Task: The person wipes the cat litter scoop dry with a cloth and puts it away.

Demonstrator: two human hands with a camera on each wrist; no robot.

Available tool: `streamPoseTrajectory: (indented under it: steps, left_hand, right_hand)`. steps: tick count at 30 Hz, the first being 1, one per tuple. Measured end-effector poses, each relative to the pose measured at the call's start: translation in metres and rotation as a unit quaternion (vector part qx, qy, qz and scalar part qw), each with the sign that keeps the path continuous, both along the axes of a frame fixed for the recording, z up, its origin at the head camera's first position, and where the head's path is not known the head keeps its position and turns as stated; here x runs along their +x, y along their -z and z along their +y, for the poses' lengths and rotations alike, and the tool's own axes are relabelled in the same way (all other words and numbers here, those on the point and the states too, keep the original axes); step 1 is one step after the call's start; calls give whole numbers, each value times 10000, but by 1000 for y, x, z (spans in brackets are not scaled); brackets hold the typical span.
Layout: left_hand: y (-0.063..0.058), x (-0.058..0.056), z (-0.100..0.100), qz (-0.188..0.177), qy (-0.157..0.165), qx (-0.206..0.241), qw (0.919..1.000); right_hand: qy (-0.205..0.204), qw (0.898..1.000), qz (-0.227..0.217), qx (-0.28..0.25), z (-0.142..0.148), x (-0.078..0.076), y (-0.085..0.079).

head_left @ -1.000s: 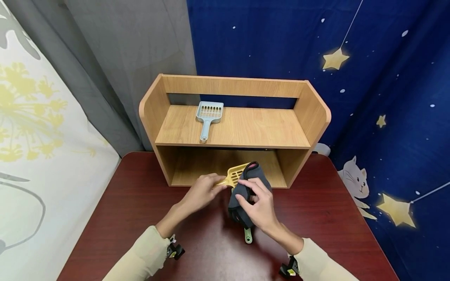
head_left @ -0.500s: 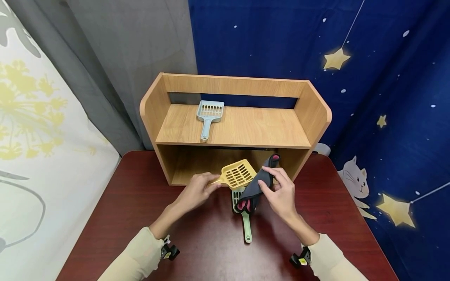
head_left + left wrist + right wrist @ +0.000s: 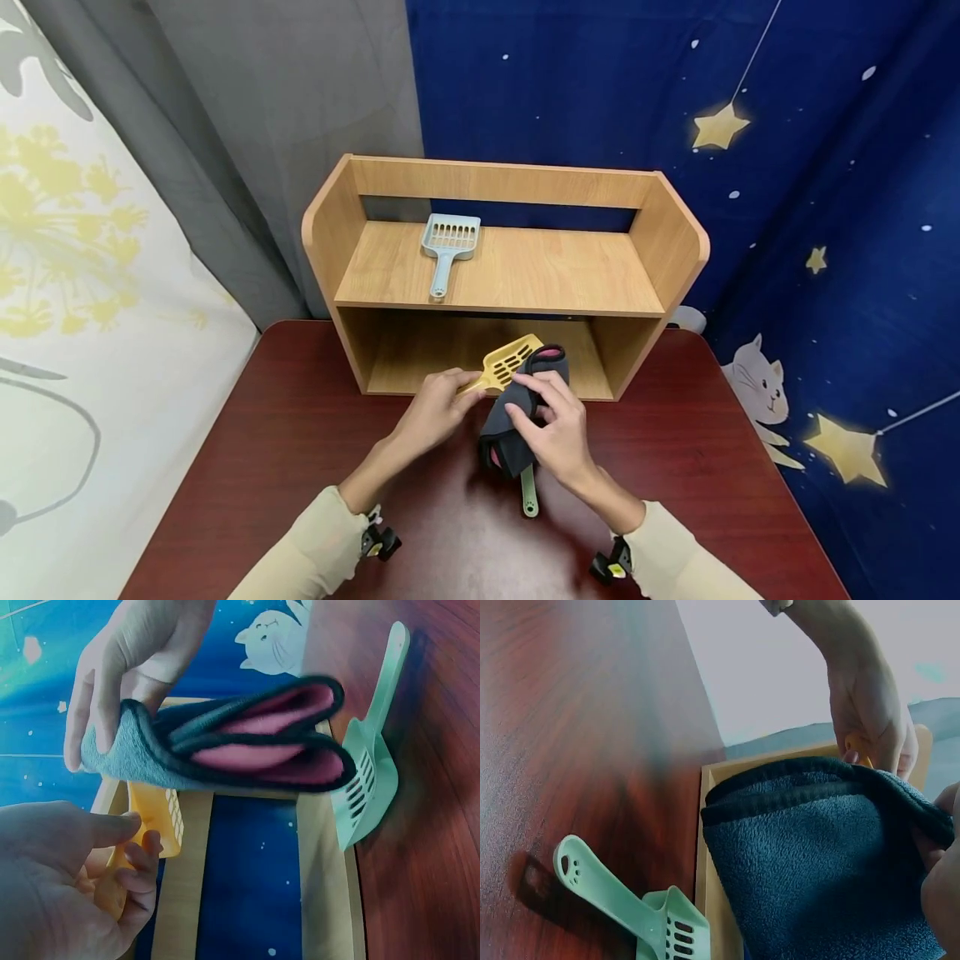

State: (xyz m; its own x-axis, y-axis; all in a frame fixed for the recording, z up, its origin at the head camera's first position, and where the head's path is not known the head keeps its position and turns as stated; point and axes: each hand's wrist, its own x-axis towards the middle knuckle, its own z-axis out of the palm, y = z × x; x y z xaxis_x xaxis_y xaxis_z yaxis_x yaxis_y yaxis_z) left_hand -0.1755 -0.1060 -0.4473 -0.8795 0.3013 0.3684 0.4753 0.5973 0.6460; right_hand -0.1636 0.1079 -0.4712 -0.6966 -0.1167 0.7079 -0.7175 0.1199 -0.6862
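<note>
My left hand [image 3: 435,410] grips the handle of a yellow litter scoop [image 3: 504,363], its slotted head raised in front of the shelf. In my right hand [image 3: 557,429] is a folded dark grey cloth [image 3: 501,425] with black edging and a pink inner side. The cloth overlaps the right part of the yellow scoop's head in the head view. Below the cloth, a green litter scoop [image 3: 622,904] lies on the table; in the head view only its handle [image 3: 529,492] shows. The left wrist view shows the cloth's pink folds [image 3: 255,754] hanging between the two scoops.
A two-tier wooden shelf [image 3: 495,310] stands at the back of the dark red table [image 3: 300,442]. On its upper board lies a light blue litter scoop [image 3: 450,242]. Curtains [image 3: 795,183] hang behind and to the sides.
The cloth swung right off the yellow scoop's head, then came back left over it, covering more of the green scoop. The yellow scoop stayed in my left hand and tilted.
</note>
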Motion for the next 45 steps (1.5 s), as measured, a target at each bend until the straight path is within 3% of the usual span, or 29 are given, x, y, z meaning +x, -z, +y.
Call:
streamPoseTrajectory:
  steps: [6, 12, 15, 19, 27, 37, 45]
  left_hand:
    - [1, 3, 0, 101, -41, -34, 9999]
    - [4, 5, -4, 54, -119, 73, 9999]
    - [7, 5, -6, -3, -216, 143, 9997]
    - [13, 5, -7, -17, -351, 162, 9993]
    - [17, 5, -8, 157, -576, 180, 9981]
    - [32, -4, -10, 148, -844, 329, 9958]
    - [55, -23, -16, 129, -1108, 343, 9932]
  right_hand:
    - [301, 9995, 87, 31, 11, -5, -3]
    - [787, 9969, 23, -65, 32, -10, -18]
    - [762, 9967, -202, -203, 39, -11, -23]
    - [725, 9960, -368, -383, 50, -17, -17]
    - [672, 9946, -447, -657, 65, -23, -11]
    - [819, 9937, -419, -642, 78, -25, -15]
    - [859, 9941, -339, -564, 93, -26, -19]
